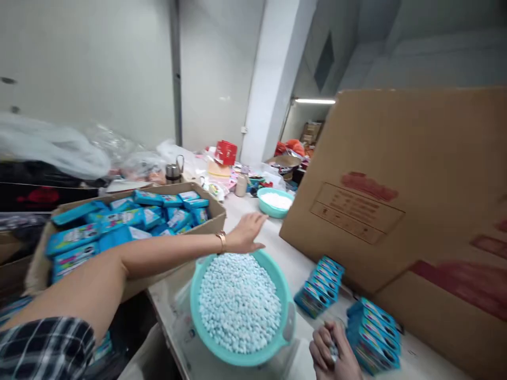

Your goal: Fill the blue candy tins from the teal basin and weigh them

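Observation:
My left hand (247, 232) reaches over the far rim of a turquoise basin (288, 311). Its fingers are stretched out with the thumb apart, and nothing shows in them. The basin is heaped with small pale blue and white pellets (240, 303). To the right of the basin, my right hand (335, 351) is closed, and a few of the same pellets show between its fingers. Close beside it stands a row of small blue printed boxes (374, 335). A second row of blue boxes (320, 287) stands farther back; circular openings show on some boxes.
An open carton (216, 214) full of blue packets is at the left, under my left forearm. A large cardboard box (368, 169) leans along the right side. Farther back on the table (283, 243) sit a second turquoise basin (273, 211) with white contents, a bottle and a metal flask (173, 173).

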Action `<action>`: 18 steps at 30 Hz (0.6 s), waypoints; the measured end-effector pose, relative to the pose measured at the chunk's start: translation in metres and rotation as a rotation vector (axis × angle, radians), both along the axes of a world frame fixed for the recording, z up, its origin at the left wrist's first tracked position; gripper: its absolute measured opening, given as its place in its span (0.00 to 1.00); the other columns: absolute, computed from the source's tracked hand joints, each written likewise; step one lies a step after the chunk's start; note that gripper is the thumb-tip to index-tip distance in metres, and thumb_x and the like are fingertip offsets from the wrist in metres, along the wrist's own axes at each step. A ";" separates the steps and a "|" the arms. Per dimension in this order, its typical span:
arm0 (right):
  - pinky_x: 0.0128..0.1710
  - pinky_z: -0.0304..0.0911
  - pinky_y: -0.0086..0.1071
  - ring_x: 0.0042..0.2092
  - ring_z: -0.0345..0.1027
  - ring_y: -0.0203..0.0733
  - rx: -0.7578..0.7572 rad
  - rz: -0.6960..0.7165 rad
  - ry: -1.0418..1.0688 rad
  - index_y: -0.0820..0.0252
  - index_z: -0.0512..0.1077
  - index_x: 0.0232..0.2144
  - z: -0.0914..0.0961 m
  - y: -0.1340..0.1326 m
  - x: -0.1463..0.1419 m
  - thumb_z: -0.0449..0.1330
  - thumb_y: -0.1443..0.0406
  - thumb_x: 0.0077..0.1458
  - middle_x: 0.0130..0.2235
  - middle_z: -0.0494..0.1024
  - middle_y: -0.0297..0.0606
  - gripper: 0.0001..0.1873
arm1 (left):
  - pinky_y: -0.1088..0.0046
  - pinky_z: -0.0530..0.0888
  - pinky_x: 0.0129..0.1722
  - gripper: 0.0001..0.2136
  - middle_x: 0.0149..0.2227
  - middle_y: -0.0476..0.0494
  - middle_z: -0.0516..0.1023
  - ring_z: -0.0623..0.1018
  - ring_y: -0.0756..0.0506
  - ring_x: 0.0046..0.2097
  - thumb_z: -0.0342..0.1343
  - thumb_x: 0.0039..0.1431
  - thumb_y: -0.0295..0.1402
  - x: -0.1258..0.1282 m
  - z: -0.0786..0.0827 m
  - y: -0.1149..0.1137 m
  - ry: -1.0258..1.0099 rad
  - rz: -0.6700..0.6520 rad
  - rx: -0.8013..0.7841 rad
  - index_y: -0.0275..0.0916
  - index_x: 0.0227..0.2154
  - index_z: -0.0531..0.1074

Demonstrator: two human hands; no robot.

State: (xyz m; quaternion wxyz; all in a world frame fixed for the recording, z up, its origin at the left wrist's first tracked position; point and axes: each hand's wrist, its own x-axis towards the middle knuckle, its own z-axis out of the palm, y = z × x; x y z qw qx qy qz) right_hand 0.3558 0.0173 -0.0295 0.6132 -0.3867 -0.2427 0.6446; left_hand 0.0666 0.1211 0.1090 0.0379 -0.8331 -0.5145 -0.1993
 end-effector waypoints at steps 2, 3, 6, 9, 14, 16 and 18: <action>0.16 0.53 0.24 0.20 0.55 0.29 0.096 0.034 -0.259 0.56 0.71 0.32 0.009 0.022 -0.039 0.65 0.47 0.48 0.23 0.64 0.27 0.20 | 0.56 0.56 0.64 0.40 0.64 0.27 0.58 0.58 0.34 0.65 0.62 0.53 0.40 -0.072 0.026 -0.004 -0.001 0.147 0.013 0.31 0.64 0.49; 0.20 0.59 0.26 0.23 0.61 0.32 0.166 0.071 -0.433 0.57 0.72 0.32 0.010 0.030 -0.055 0.64 0.47 0.48 0.25 0.68 0.30 0.20 | 0.56 0.57 0.64 0.39 0.64 0.26 0.59 0.59 0.34 0.65 0.61 0.54 0.40 -0.107 0.037 -0.007 -0.004 0.222 0.008 0.31 0.64 0.50; 0.41 0.68 0.38 0.40 0.72 0.47 0.449 0.261 -1.015 0.56 0.76 0.31 0.002 0.045 -0.088 0.61 0.47 0.49 0.35 0.77 0.40 0.20 | 0.57 0.63 0.60 0.34 0.61 0.29 0.65 0.65 0.33 0.62 0.59 0.55 0.43 -0.201 0.055 -0.018 -0.011 0.417 -0.070 0.33 0.61 0.56; 0.51 0.64 0.43 0.49 0.70 0.53 0.649 0.401 -1.363 0.54 0.77 0.37 0.007 0.052 -0.119 0.57 0.50 0.54 0.44 0.78 0.43 0.18 | 0.58 0.70 0.54 0.28 0.55 0.35 0.72 0.72 0.35 0.55 0.61 0.55 0.44 -0.266 0.051 -0.017 -0.009 0.548 -0.209 0.36 0.55 0.65; 0.45 0.65 0.37 0.45 0.73 0.47 0.804 0.456 -1.519 0.57 0.73 0.43 0.069 0.074 -0.218 0.47 0.54 0.64 0.44 0.78 0.43 0.19 | 0.54 0.74 0.50 0.17 0.53 0.39 0.72 0.75 0.41 0.51 0.56 0.63 0.39 -0.296 0.027 0.028 -0.014 0.615 -0.364 0.37 0.52 0.69; 0.46 0.64 0.35 0.45 0.72 0.45 0.940 0.430 -1.577 0.57 0.71 0.43 0.094 0.091 -0.274 0.45 0.56 0.66 0.44 0.78 0.43 0.18 | 0.56 0.75 0.49 0.17 0.53 0.39 0.72 0.75 0.41 0.50 0.56 0.64 0.39 -0.292 0.018 0.051 -0.026 0.597 -0.398 0.37 0.52 0.69; 0.48 0.63 0.36 0.49 0.71 0.46 1.057 0.424 -1.741 0.57 0.71 0.45 0.109 0.111 -0.330 0.46 0.59 0.66 0.45 0.77 0.44 0.16 | 0.57 0.75 0.48 0.16 0.52 0.40 0.72 0.76 0.42 0.49 0.56 0.64 0.39 -0.287 0.010 0.072 -0.045 0.553 -0.418 0.37 0.51 0.69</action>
